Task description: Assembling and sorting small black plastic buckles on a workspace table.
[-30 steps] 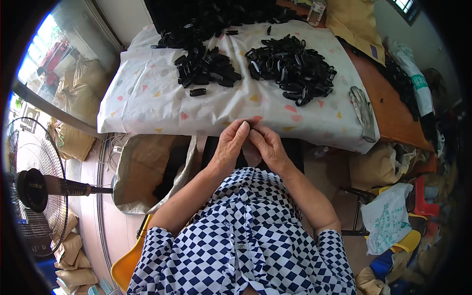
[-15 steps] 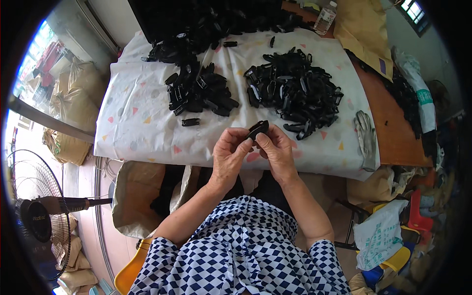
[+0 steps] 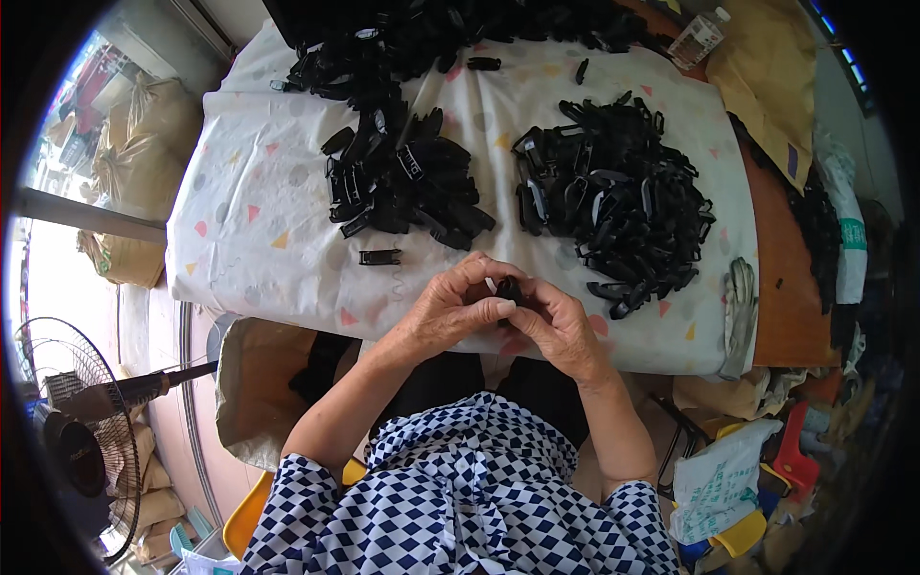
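Observation:
Between my two hands, just over the front part of the table, is a small black plastic clip-like piece (image 3: 507, 288). My left hand (image 3: 450, 311) pinches it from the left, thumb laid across it. From the other side my right hand (image 3: 559, 326) grips it with thumb and fingers, which hide much of its shape. Similar black pieces lie in a smaller pile (image 3: 410, 182) to the left and a larger pile (image 3: 623, 206) to the right. One loose piece (image 3: 380, 257) rests by itself in front of the left pile.
A patterned white cloth (image 3: 225, 259) covers the table. More black pieces (image 3: 422, 43) are heaped at the back, near a plastic bottle (image 3: 699, 38). Pale gloves (image 3: 739, 311) lie at the right edge. An open sack (image 3: 254, 383) and a fan (image 3: 81, 450) stand at left.
Both hands have turned inward and closed more around the black piece, which now shows end-on and less of it is visible. The whole view has shifted slightly.

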Demonstrator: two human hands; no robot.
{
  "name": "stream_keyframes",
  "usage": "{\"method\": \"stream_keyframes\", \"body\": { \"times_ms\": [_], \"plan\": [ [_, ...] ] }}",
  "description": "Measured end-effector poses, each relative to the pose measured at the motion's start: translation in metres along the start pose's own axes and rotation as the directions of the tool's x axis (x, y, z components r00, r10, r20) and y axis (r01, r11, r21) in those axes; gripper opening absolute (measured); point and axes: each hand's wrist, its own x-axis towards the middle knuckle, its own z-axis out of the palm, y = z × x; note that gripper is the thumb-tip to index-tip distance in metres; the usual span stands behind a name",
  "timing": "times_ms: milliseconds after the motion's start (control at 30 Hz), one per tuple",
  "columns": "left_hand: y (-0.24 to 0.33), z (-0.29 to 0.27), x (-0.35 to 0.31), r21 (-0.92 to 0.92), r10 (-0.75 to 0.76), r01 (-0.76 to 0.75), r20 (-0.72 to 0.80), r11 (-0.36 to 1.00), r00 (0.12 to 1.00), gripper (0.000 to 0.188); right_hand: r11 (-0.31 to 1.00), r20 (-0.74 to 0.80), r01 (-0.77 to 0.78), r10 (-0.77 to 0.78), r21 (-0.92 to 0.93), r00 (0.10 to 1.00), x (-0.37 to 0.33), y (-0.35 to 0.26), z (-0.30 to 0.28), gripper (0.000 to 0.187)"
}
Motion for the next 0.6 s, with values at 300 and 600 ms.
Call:
{"method": "stream_keyframes", "body": {
  "times_ms": [300, 600],
  "plan": [
    [-0.010, -0.001, 0.001, 0.064, 0.009, 0.002, -0.169, 0.998, 0.986, 0.023, 1.000, 0.007, 0.006, -0.006, 0.002, 1.000, 0.011, 0.012, -0.001, 0.020],
    [-0.004, -0.002, -0.006, -0.011, -0.036, 0.034, -0.328, 0.999, 0.944, 0.016, 0.988, 0.037, -0.135, 0.133, 0.068, 0.990, 0.013, 0.002, 0.002, 0.023]
  ]
}}
